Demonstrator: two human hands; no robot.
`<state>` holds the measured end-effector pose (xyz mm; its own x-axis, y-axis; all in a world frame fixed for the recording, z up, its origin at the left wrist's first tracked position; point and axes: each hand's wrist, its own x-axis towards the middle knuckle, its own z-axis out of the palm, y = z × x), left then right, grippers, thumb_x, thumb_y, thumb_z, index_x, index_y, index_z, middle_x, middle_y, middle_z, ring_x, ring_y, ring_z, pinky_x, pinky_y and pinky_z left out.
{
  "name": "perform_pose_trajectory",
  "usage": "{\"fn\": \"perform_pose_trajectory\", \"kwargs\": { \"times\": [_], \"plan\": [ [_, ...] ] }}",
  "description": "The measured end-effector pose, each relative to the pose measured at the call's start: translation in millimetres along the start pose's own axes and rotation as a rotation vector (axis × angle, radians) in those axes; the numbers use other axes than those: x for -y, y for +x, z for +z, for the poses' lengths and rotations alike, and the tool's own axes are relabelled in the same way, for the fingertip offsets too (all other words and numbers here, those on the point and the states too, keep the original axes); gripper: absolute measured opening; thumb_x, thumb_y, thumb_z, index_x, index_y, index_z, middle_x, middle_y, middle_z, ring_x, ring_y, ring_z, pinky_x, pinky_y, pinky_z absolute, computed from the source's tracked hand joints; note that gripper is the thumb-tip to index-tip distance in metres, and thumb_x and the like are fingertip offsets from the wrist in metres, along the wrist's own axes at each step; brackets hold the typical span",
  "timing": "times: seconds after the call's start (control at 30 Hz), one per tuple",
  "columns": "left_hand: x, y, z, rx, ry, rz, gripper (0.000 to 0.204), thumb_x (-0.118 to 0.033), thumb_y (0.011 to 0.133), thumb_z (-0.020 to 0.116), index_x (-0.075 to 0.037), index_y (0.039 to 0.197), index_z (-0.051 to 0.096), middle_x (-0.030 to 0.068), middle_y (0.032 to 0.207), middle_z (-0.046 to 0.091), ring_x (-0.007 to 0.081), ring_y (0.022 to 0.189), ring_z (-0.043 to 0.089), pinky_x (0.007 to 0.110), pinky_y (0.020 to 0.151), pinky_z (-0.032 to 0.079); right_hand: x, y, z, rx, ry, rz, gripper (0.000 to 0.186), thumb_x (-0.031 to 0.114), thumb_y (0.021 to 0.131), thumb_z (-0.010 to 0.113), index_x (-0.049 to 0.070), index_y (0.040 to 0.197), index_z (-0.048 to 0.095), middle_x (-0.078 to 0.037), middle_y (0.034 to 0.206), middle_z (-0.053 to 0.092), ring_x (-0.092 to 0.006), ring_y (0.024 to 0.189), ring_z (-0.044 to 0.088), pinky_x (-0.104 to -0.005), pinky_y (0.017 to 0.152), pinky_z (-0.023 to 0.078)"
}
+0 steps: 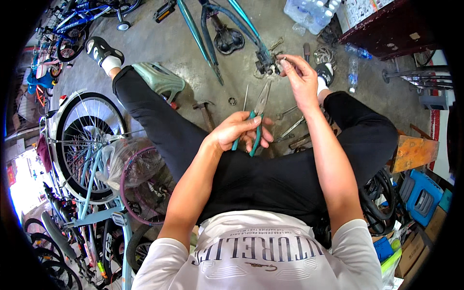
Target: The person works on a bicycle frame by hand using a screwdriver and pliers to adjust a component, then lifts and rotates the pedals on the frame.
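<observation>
My left hand (239, 131) is closed around long-nose pliers (261, 104) with green handles, their jaws pointing away from me. Just beyond the jaw tips is the dark, greasy dropout end (265, 63) of a teal bicycle frame (241, 21). My right hand (300, 77) is at that frame end, thumb and fingertips pinched together. A small metal piece shows at the fingertips, too small to name. The frame stands upside down, with its black saddle (228, 39) near the floor.
A hammer (205, 115), a sprocket cluster (324, 54) and several tools lie on the concrete floor. A pale green plastic stool (159, 79) lies left. Water bottles (309, 13) sit at the far right. A bicycle wheel (89, 140) stands left, and a blue case (419, 197) right.
</observation>
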<state>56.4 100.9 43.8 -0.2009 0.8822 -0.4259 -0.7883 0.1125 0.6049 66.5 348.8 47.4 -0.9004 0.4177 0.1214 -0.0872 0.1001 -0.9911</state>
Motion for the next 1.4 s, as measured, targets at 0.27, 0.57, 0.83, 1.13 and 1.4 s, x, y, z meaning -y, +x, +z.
{"fn": "perform_pose_trajectory", "kwargs": {
  "times": [0.27, 0.57, 0.83, 1.13, 1.4],
  "plan": [
    [11, 11, -19, -0.158, 0.141, -0.095, 0.052, -0.036, 0.110, 0.053, 0.009, 0.137, 0.052, 0.0192, 0.104, 0.075, 0.0221, 0.088, 0.076, 0.026, 0.055, 0.056, 14, 5, -8, -0.151, 0.116, -0.010, 0.018, 0.009, 0.095, 0.078, -0.001, 0.109, 0.073, 0.001, 0.087, 0.067, -0.0058, 0.074, 0.060, -0.0220, 0.066, 0.048],
    [46, 54, -44, -0.415, 0.335, -0.291, 0.035, -0.029, 0.107, 0.057, 0.006, 0.113, 0.059, 0.0165, 0.084, 0.075, 0.0166, 0.053, 0.062, 0.033, 0.045, 0.046, 20, 20, -42, -0.262, -0.116, 0.034, 0.015, 0.012, 0.093, 0.079, 0.003, 0.102, 0.071, 0.003, 0.081, 0.065, -0.0053, 0.071, 0.059, -0.0229, 0.064, 0.047],
    [52, 55, -69, -0.678, 0.258, -0.347, 0.033, -0.022, 0.109, 0.053, 0.009, 0.116, 0.059, 0.0247, 0.096, 0.076, 0.0287, 0.076, 0.076, 0.033, 0.049, 0.053, 67, 60, -108, -0.370, -0.118, 0.055, 0.017, 0.017, 0.094, 0.080, 0.002, 0.099, 0.073, 0.002, 0.078, 0.070, -0.0048, 0.070, 0.061, -0.0241, 0.063, 0.050],
    [88, 47, -112, -0.760, 0.304, -0.426, 0.035, -0.020, 0.108, 0.055, 0.012, 0.121, 0.059, 0.0251, 0.093, 0.076, 0.0288, 0.065, 0.075, 0.034, 0.045, 0.052, 136, 121, -210, -0.459, -0.364, -0.082, 0.017, 0.018, 0.093, 0.079, 0.003, 0.100, 0.074, 0.000, 0.079, 0.070, -0.0069, 0.069, 0.062, -0.0267, 0.061, 0.051],
    [74, 38, -94, -0.852, 0.299, -0.402, 0.038, -0.023, 0.107, 0.057, 0.012, 0.122, 0.060, 0.0239, 0.093, 0.077, 0.0277, 0.064, 0.075, 0.033, 0.045, 0.051, 194, 162, -267, -0.555, -0.444, -0.119, 0.022, 0.022, 0.093, 0.080, 0.002, 0.101, 0.074, -0.001, 0.083, 0.071, -0.0072, 0.071, 0.062, -0.0263, 0.061, 0.051]
  ]
}}
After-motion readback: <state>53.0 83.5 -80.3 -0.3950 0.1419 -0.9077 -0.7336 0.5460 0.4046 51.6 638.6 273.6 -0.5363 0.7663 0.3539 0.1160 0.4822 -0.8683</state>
